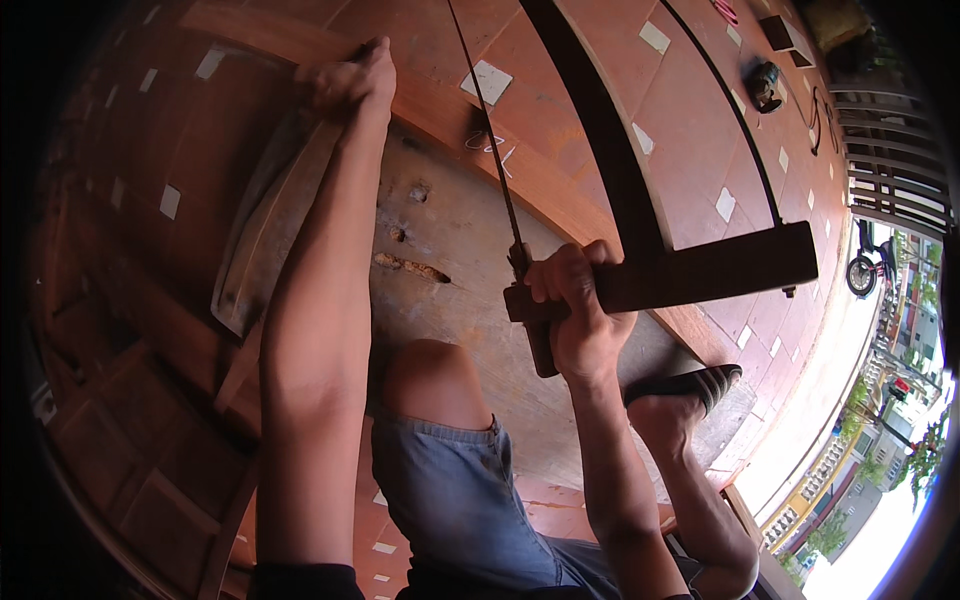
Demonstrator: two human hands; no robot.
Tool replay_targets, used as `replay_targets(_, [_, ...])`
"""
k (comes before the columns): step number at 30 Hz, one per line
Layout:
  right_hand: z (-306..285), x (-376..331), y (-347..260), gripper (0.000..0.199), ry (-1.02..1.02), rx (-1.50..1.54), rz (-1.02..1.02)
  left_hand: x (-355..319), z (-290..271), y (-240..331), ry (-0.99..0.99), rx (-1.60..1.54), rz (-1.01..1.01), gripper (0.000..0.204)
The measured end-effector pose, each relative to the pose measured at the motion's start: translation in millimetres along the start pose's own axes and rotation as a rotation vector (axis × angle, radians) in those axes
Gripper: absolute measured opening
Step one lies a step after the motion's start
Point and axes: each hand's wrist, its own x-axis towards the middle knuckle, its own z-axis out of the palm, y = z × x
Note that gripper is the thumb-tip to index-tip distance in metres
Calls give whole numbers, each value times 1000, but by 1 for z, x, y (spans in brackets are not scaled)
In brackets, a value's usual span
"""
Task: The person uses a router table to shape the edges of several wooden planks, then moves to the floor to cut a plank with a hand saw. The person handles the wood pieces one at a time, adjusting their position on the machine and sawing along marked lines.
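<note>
A large frame saw with a dark wooden frame is in my right hand. The fingers wrap round the handle end of its crosspiece, beside the blade's lower fixing. Its narrow blade runs up and away, crossing over a long reddish-brown wooden plank with pale chalk marks. The plank lies slantwise on a worn wooden bench top that has holes and a gouge. Far along the plank, at the upper left, my left hand is closed over it, its fingers partly hidden. The saw's far end is out of view.
My bent knee rests on the bench, and a sandalled foot is at its right end. Wooden frames stand at the lower left. A power tool lies on the tiled floor. A slatted railing stands at the right.
</note>
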Motion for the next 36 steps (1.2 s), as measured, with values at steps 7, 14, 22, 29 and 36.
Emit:
replay_targets(7, [-27,-78,-27,29,-5,-67,28,9,-1,-7,-26,-108,0,100])
replay_targets(14, [-56,-166,-60,33,-24,-76,23,9,-3,-4,-63,-143,-22,97])
replay_targets(22, [8,15,2,26,22,-55,-10,-4,-1,0,-53,-93,-33,96])
replay_targets(29, [-55,-138,-53,25,-65,-92,7,12,4,-5,-39,-110,13,90])
replay_targets(36, [-26,-77,-15,30,-7,-84,-65,7,-3,-5,-18,-23,53,91])
